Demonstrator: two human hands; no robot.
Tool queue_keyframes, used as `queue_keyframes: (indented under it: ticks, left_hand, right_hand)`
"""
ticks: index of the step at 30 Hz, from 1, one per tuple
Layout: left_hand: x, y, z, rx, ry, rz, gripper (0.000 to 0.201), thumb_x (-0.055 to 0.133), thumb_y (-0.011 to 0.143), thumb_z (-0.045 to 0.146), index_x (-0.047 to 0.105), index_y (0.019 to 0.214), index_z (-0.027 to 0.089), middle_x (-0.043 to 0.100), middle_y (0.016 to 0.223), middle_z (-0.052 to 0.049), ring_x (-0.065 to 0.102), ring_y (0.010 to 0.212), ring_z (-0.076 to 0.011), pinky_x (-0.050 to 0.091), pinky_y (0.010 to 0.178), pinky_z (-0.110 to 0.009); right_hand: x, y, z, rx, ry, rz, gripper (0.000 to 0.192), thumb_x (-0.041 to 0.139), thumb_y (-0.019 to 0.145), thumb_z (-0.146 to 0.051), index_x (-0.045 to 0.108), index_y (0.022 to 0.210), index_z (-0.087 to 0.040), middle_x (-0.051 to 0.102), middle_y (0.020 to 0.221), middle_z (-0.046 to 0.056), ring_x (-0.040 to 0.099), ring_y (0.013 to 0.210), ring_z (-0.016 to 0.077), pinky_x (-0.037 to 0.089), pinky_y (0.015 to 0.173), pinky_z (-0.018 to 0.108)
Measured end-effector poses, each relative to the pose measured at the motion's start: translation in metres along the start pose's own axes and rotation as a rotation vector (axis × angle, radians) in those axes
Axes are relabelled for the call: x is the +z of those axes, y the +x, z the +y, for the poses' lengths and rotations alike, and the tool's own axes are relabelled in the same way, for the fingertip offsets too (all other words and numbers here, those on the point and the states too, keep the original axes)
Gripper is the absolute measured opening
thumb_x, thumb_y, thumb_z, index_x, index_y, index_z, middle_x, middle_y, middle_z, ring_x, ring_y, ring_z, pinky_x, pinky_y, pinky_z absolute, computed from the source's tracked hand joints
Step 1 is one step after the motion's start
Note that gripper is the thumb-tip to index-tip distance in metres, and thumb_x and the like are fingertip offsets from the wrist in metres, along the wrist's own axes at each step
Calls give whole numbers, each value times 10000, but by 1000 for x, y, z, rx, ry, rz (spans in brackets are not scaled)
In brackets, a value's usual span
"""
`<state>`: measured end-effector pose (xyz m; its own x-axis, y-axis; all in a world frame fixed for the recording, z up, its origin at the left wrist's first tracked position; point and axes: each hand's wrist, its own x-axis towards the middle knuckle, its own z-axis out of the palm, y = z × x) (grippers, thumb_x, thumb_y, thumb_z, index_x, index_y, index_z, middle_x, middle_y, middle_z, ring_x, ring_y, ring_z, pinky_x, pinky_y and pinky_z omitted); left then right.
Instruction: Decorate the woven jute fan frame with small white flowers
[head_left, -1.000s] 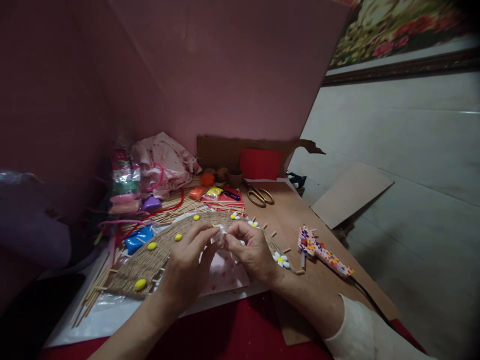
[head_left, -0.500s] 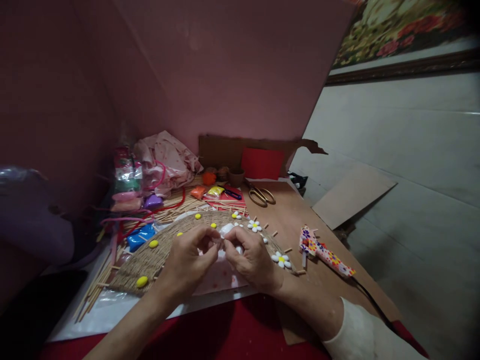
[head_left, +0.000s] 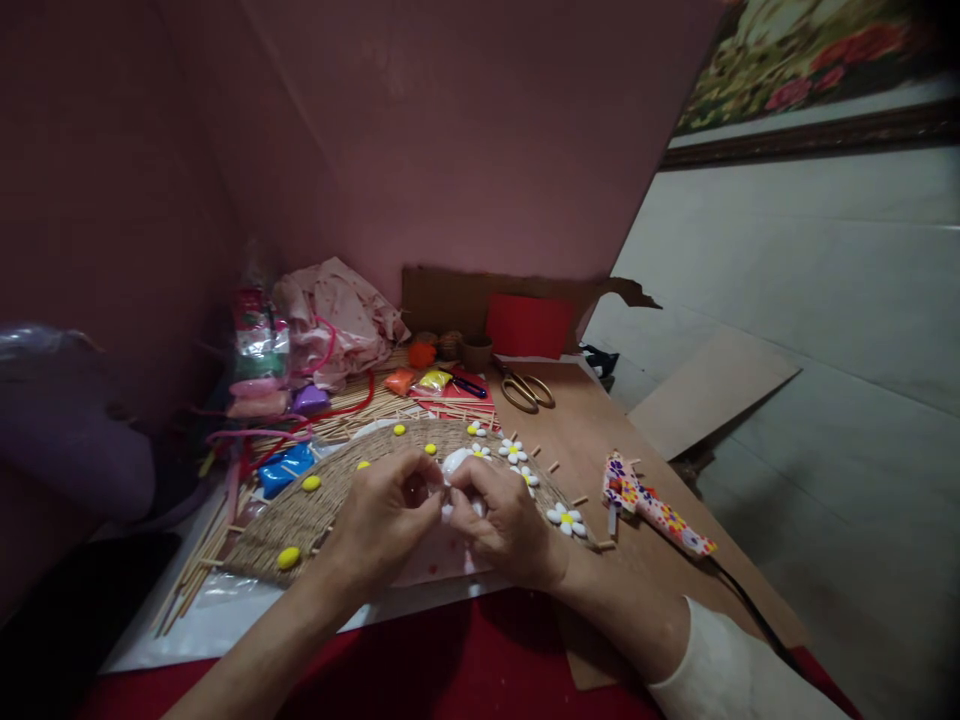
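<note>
My left hand (head_left: 386, 520) and my right hand (head_left: 506, 515) meet fingertip to fingertip above a woven twine fan shape (head_left: 337, 510). Both are pinched closed, and whatever lies between the fingertips is too small and hidden to name. Just behind them shows a white lump (head_left: 454, 462), partly covered by my fingers. Yellow ovals (head_left: 289, 557) dot the left side of the woven piece. White-petalled flowers with yellow centres (head_left: 566, 519) lie along its right side, and short wooden sticks poke out at its edge. Pink patterned cloth (head_left: 435, 560) lies below my hands.
Gold-handled scissors (head_left: 523, 388) rest at the back on a brown board (head_left: 570, 430). To the right lies a flower-patterned glue gun (head_left: 652, 508) with a black cord. Packets of coloured clay (head_left: 285, 470), crumpled pink cloth (head_left: 337, 320) and thin sticks (head_left: 184, 585) crowd the left and back.
The whole view has shifted slightly. My hands stay pinched together in nearly the same place, with the fingers turned a little.
</note>
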<state>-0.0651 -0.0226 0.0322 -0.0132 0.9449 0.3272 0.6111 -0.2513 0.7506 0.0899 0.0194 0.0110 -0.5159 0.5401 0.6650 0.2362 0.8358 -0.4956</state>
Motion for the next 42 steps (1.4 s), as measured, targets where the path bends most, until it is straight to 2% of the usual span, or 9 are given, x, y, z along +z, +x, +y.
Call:
queue_keyframes:
  ticks: [6,9,13,21,25,30,35,38,42]
  left_hand:
    - [1,-2,4,-42,3,26,63,553,658,115,567,627,168,516,544,34,439,511,-93,320,479,-215]
    - [-2,1,4,-148,-223,19,35,585,646,140,563,634,165,530,549,34,468,491,-93,348,459,-207]
    - [-10,5,10,-278,-537,-47,97,660,647,208,594,681,146,580,561,17,519,471,-101,426,469,-222]
    - [-9,2,10,-154,-507,-55,124,669,708,246,633,766,143,610,699,-21,555,604,-125,477,508,-229]
    - [-6,2,6,-193,-524,-54,138,674,706,247,585,747,150,569,662,7,526,561,-105,455,471,-212]
    - [-7,2,8,-275,-595,-87,351,676,714,301,585,1016,147,575,655,28,492,455,-79,412,411,-204]
    - [-8,3,13,-300,-583,-58,258,716,664,326,614,789,125,586,636,4,523,485,-100,434,399,-209]
    - [-7,4,12,-370,-651,28,233,733,648,295,583,745,146,569,571,31,531,454,-95,419,386,-188]
    - [-7,4,10,-556,-821,89,263,749,632,265,534,750,170,592,548,39,566,423,-106,374,349,-159]
  right_hand:
    - [-1,-1,0,-75,-25,-31,93,434,777,-106,490,771,-180,487,650,-8,436,558,113,345,538,240]
    - [-3,-2,-3,-44,48,-17,88,442,788,-121,508,777,-177,505,648,-10,448,550,105,360,541,233]
    - [-4,1,-6,116,178,55,98,453,808,-151,526,745,-171,524,623,-15,463,527,94,371,525,223]
    - [-2,3,0,221,211,72,116,466,813,-183,507,705,-177,474,572,-36,424,505,89,350,494,215]
    - [-2,2,-2,175,182,50,103,475,810,-167,517,717,-174,488,584,-35,430,513,87,351,513,219]
    - [-5,3,-4,84,120,45,94,466,830,-148,523,760,-175,512,627,-23,465,560,97,374,563,230]
    - [-9,4,-3,-76,64,0,99,450,868,-142,543,889,-168,562,756,22,521,672,121,416,619,245]
    - [-8,4,-4,-53,36,44,118,446,899,-166,548,958,-168,592,807,38,549,719,130,436,638,251]
    - [-4,2,-6,-16,-20,73,124,502,877,-196,548,987,-162,586,775,30,548,697,137,452,642,263]
